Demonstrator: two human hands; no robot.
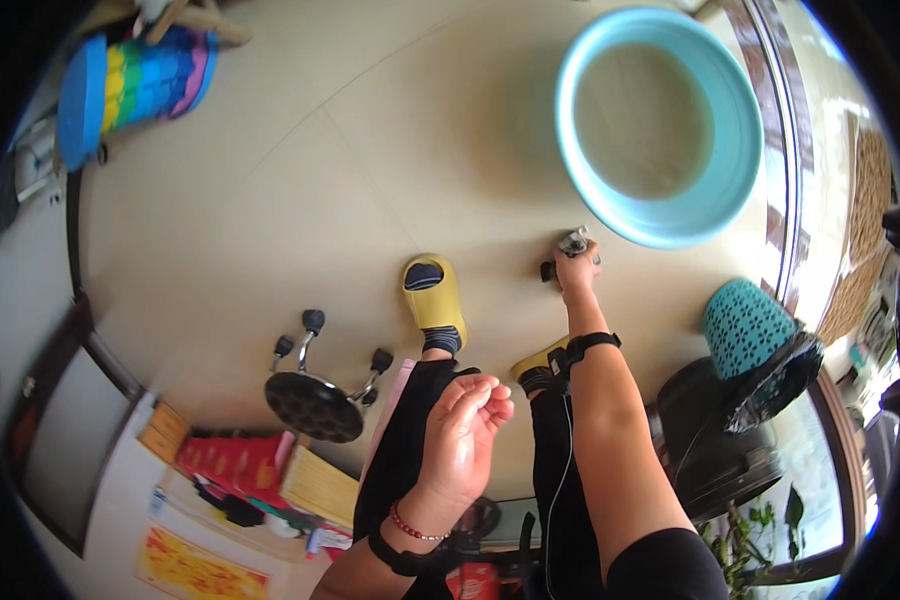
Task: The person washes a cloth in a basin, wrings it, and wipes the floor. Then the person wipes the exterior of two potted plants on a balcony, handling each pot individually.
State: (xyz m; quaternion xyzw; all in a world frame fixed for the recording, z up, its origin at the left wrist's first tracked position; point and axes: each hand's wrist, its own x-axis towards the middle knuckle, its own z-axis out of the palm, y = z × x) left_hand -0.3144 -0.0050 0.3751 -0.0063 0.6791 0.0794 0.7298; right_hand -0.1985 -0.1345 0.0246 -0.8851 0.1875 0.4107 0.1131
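Observation:
My right hand [579, 271] reaches down near the floor, closed around a small grey and black object [573, 242] whose kind I cannot tell; part of it is hidden by the fingers. Just beyond it stands a large light-blue plastic basin [735, 180] with cloudy water [641, 120] inside. My left hand [466, 427] is raised over my lap, fingers curled loosely and holding nothing, its skin wet-looking. Below are my feet in yellow slippers [431, 300] and striped socks.
A round black stool [313, 407] on casters stands at left. Right of my arm are a teal perforated bin [746, 326] with a black liner, a dark container [709, 435] and a leafy plant [754, 536]. A colourful drum-shaped item [146, 82] is at upper left.

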